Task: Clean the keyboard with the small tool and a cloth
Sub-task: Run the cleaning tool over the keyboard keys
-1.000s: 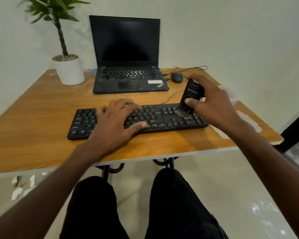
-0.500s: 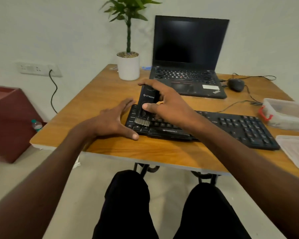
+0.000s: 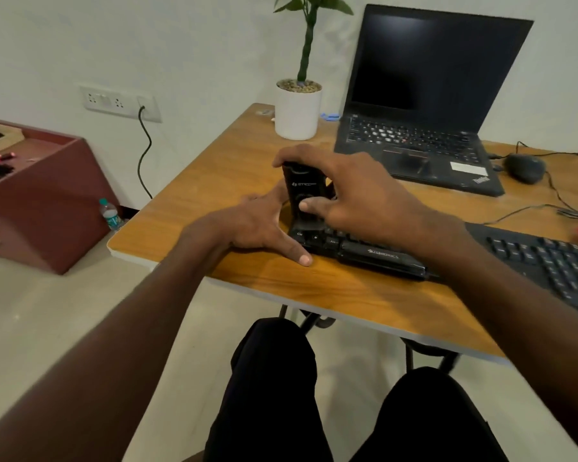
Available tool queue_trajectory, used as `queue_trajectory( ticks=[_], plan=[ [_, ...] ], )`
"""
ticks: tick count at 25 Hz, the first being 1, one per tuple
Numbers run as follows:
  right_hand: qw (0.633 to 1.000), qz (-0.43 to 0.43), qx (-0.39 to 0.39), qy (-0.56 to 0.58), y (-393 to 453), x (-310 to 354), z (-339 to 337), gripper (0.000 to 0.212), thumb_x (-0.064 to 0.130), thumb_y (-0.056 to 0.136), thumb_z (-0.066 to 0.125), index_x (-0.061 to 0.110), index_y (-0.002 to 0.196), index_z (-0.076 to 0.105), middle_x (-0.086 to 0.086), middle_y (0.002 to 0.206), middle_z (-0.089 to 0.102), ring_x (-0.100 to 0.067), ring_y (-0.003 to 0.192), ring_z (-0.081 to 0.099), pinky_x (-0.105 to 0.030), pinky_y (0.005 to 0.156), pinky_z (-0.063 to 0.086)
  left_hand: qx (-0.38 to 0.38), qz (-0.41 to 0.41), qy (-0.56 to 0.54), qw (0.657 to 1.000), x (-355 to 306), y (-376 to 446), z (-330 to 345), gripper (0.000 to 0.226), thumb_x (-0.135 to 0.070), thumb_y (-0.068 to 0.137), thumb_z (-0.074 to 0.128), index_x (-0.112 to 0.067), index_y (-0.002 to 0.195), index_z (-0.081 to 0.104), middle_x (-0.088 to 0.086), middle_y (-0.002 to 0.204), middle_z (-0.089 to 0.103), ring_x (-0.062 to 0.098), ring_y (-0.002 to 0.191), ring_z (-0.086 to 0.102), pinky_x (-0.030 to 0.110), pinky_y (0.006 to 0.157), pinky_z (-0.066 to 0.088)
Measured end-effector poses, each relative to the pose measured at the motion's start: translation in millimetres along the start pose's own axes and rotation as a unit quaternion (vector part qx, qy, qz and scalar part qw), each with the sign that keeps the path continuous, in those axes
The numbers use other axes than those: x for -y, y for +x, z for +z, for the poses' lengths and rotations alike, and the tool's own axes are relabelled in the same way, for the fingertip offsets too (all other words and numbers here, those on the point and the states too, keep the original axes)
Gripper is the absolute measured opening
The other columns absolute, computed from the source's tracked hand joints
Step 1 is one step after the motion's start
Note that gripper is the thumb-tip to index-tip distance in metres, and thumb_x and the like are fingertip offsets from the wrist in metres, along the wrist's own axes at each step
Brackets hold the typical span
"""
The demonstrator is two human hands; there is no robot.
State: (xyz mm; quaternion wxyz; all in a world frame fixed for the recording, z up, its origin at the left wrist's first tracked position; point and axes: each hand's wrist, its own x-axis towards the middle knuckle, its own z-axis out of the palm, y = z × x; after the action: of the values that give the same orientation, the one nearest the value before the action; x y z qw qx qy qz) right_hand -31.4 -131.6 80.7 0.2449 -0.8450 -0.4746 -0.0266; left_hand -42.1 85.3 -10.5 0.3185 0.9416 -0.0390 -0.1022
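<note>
A black keyboard (image 3: pixel 531 258) lies across the wooden table (image 3: pixel 214 168). My right hand (image 3: pixel 354 191) grips a small black brush tool (image 3: pixel 302 195), holding it upright with its lower end on the keys at the keyboard's left end. My left hand (image 3: pixel 257 228) lies flat on the table against the keyboard's left edge, thumb stretched along the front. No cloth shows in view.
An open black laptop (image 3: pixel 424 105) stands at the back, a mouse (image 3: pixel 524 168) and cables to its right. A white plant pot (image 3: pixel 297 111) sits at the back left. A maroon cabinet (image 3: pixel 44 195) and a water bottle (image 3: pixel 109 215) stand on the floor at left.
My right hand carried the brush from the keyboard's right end to its left end. My left hand slid off the keys to the keyboard's left edge. The head turned left.
</note>
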Motion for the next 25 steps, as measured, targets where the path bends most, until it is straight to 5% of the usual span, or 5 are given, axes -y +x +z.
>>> queue_trajectory(
  ticks=[6,10,16,21,25],
  plan=[
    [0.994,0.060,0.052,-0.077,-12,-10,-11,0.066,0.021,0.092,0.074,0.047,0.142,0.040,0.004,0.118,0.066,-0.011,0.090,0.063,-0.028,0.075,0.056,0.005,0.004,-0.012,1.000,-4,-4,-2,0.143,-0.085,0.042,0.091,-0.062,0.152,0.003,-0.009,0.169,0.030,0.032,0.153,0.028,0.062,0.121,0.030],
    [0.997,0.020,-0.041,0.058,-4,2,12,0.062,0.018,0.093,0.074,0.042,0.141,0.045,0.006,0.118,0.066,-0.005,0.086,0.066,-0.023,0.069,0.060,0.007,0.005,-0.013,1.000,-7,-4,-4,0.143,-0.083,0.043,0.093,-0.063,0.153,0.005,-0.006,0.164,0.038,0.033,0.150,0.033,0.064,0.119,0.034],
    [0.975,0.098,0.089,-0.180,-1,-7,-17,0.066,0.016,0.091,0.071,0.048,0.142,0.043,-0.001,0.128,0.062,-0.019,0.104,0.059,-0.032,0.079,0.051,0.003,-0.003,-0.018,1.000,-4,-1,-3,0.144,-0.083,0.039,0.093,-0.062,0.152,0.006,-0.007,0.165,0.037,0.032,0.149,0.035,0.064,0.120,0.033],
    [0.998,0.030,-0.038,0.038,-4,5,15,0.066,0.013,0.091,0.074,0.043,0.142,0.045,0.005,0.117,0.067,-0.010,0.094,0.065,-0.033,0.080,0.061,0.007,0.006,-0.011,1.000,-5,-2,-5,0.143,-0.083,0.043,0.092,-0.056,0.155,0.007,-0.007,0.164,0.038,0.032,0.151,0.034,0.062,0.121,0.034],
    [0.998,0.031,0.057,-0.019,-15,-5,2,0.068,0.005,0.092,0.068,0.043,0.142,0.043,0.010,0.114,0.062,-0.012,0.097,0.063,-0.029,0.070,0.056,0.009,0.004,-0.018,1.000,-3,-1,-2,0.143,-0.083,0.041,0.093,-0.060,0.155,0.009,-0.011,0.164,0.038,0.030,0.152,0.033,0.062,0.121,0.033]
  ],
)
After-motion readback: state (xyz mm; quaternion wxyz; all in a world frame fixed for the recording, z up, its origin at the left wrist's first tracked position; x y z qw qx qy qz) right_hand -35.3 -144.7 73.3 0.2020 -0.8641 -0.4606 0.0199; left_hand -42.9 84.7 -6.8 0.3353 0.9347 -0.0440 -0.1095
